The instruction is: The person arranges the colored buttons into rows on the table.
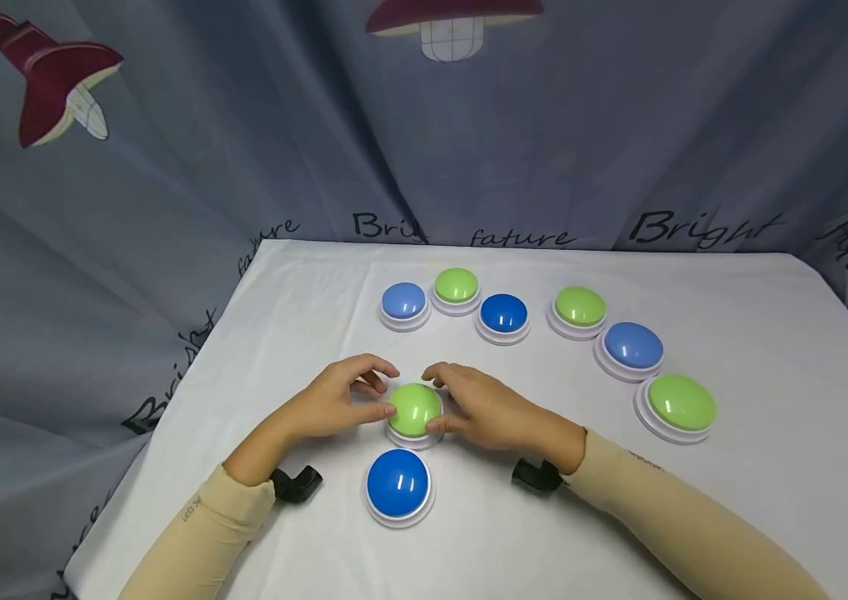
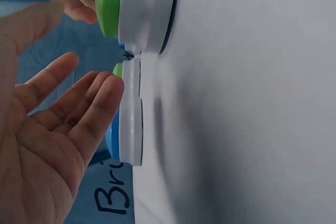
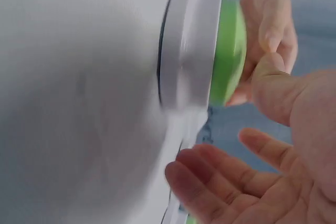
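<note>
A green dome push button (image 1: 414,410) on a round white base stands on the white cloth between the two hands. My left hand (image 1: 337,398) is at its left side, with the thumb tip overlapping the dome's edge in the head view. In the left wrist view the left fingers (image 2: 97,108) are spread and relaxed, gripping nothing. On the other side, my right hand (image 1: 482,408) has its thumb close by the dome's right edge. Its fingers (image 3: 231,177) are loosely extended in the right wrist view. Directly in front of the green button sits a dark blue button (image 1: 397,483).
Toward the back stand a light blue button (image 1: 404,301), a green one (image 1: 456,286) and a dark blue one (image 1: 503,314). A slanting row at the right has a green button (image 1: 580,307), a light blue one (image 1: 632,345) and a green one (image 1: 681,403). A grey curtain (image 1: 544,150) hangs behind.
</note>
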Tool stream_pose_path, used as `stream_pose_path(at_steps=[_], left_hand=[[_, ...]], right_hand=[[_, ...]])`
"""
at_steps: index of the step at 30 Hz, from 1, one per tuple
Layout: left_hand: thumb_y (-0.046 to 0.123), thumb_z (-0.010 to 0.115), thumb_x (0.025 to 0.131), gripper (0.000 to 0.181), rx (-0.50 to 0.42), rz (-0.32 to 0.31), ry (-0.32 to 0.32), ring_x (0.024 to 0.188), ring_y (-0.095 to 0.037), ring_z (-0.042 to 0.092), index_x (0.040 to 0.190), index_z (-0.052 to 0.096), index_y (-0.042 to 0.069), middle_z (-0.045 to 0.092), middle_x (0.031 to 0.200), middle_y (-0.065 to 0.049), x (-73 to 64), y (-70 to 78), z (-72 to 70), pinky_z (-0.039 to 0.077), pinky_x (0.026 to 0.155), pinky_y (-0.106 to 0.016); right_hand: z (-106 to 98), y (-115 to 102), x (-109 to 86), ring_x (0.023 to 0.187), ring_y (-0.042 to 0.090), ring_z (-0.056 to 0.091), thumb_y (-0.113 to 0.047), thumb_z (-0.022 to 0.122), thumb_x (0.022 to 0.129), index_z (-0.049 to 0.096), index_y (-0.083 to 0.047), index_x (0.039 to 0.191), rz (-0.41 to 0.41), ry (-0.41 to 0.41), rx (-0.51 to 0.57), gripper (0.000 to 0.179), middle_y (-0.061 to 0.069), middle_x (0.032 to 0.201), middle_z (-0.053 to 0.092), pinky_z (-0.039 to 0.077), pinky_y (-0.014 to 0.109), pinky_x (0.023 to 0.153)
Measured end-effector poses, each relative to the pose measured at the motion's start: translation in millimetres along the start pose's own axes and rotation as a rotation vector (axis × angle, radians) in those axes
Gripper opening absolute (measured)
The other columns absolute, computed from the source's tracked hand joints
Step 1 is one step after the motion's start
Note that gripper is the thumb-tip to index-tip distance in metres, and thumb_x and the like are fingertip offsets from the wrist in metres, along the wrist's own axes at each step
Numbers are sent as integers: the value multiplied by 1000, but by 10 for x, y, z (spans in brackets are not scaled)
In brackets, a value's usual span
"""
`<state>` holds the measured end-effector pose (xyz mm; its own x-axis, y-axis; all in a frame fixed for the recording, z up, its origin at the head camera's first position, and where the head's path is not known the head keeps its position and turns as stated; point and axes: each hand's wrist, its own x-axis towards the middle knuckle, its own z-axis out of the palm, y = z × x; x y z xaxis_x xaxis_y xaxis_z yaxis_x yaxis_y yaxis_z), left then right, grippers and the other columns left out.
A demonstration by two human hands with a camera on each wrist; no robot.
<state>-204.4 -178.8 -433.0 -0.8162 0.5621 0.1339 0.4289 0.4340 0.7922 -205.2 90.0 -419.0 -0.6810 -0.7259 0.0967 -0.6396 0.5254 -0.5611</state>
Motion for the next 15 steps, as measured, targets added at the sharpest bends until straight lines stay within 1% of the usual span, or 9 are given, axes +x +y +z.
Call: stream_pose_path(at_steps=[3,5,7,11,13,15], left_hand=[[20,76,89,42,-1,-13,36,100,-25,62,124,60,4,63,118,-12,80,-16,-103,53,91,-33],[20,74,91,41,18,-27,46,102,-27,62,125,60,3,62,121,-14,156,-31,-174,53,91,-34],[20,73,92,41,53,-54,46,106,-29,61,127,59,2,60,124,-16,247,-39,-246,53,91,-35],[19,72,92,46,130,-106,68,112,-33,59,130,55,-1,57,129,-18,482,-65,-369,53,91,-37],[19,72,92,48,159,-136,101,113,-33,58,131,54,-1,56,131,-18,600,-86,-417,52,93,-38],[19,73,91,49,159,-162,139,115,-32,57,132,53,0,55,132,-16,704,-112,-454,51,94,-39]], right_hand=[[-85,123,127,114,27,59,-31,73,91,50,-4,133,-2,14,3,55,13,124,61,48,43,98],[-120,199,243,114,28,60,-28,72,92,50,-2,132,-6,41,1,52,15,126,61,49,42,97],[-146,259,376,113,29,60,-26,71,93,52,-2,132,6,77,-11,49,15,128,60,50,42,95],[-206,356,635,111,31,62,-21,72,92,53,-1,131,38,148,-33,48,15,130,59,52,40,93],[-229,402,744,110,31,62,-19,72,92,52,-1,132,60,169,-20,49,16,131,58,52,40,92],[-233,461,842,109,31,62,-18,73,91,50,0,133,70,181,-7,51,16,132,57,52,39,92]])
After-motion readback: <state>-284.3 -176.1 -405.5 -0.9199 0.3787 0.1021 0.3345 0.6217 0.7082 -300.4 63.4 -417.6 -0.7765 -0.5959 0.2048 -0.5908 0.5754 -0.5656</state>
